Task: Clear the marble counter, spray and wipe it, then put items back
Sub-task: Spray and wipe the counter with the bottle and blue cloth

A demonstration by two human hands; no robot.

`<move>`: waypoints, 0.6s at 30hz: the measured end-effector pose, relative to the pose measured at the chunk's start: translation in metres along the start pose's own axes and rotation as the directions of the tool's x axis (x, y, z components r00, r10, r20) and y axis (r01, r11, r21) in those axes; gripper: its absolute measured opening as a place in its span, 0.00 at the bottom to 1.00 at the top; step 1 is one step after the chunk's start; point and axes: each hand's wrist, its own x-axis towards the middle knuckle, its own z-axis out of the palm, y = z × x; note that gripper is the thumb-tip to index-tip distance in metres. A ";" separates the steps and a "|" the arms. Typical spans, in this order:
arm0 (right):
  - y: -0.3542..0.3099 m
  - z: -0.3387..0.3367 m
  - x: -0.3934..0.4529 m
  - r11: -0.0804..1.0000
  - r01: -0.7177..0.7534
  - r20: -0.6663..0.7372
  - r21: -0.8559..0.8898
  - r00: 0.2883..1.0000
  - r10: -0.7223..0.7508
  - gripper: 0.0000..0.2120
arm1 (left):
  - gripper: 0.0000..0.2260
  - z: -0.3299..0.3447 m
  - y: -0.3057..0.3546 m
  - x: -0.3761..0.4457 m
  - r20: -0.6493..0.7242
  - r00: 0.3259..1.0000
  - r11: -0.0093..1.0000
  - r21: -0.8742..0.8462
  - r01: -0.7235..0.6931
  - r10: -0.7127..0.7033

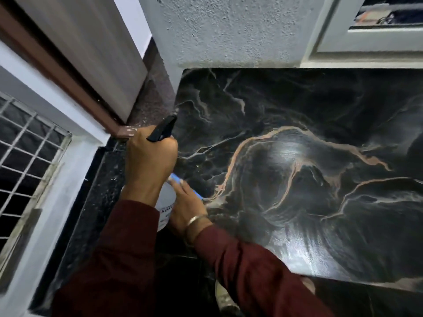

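The black marble counter point(297, 138) with orange and white veins fills the right of the view, glossy and with nothing standing on it. At its left edge I hold a white spray bottle point(167, 202) with a black nozzle point(163, 129) pointing up and right over the marble. My left hand point(150, 163) is wrapped around the bottle's trigger head. My right hand point(186, 207) grips the bottle's body from the right; a thin blue strip shows by its fingers. Both sleeves are maroon, and a bangle sits on the right wrist.
A textured white wall point(229, 30) backs the counter. A door with a brown frame point(68, 72) stands at the left, with a grilled window point(25, 156) below it. A white-framed opening point(377, 26) sits at the top right. A dark speckled ledge point(96, 202) runs beside the counter.
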 end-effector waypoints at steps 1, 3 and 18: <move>-0.002 0.003 -0.019 0.996 0.085 0.001 0.006 0.996 -0.085 0.25 | 0.08 0.000 0.000 0.001 0.004 1.000 1.000 -0.006 0.005 -0.005; 0.019 0.002 -0.061 0.991 0.120 -0.024 0.056 0.993 -0.119 0.25 | 0.09 0.000 -0.001 0.002 0.015 1.000 1.000 -0.014 0.024 -0.024; -0.022 0.009 -0.128 0.996 0.002 -0.044 0.093 0.999 0.002 0.27 | 0.08 0.019 0.017 -0.049 0.126 0.992 0.996 -0.089 0.022 -0.011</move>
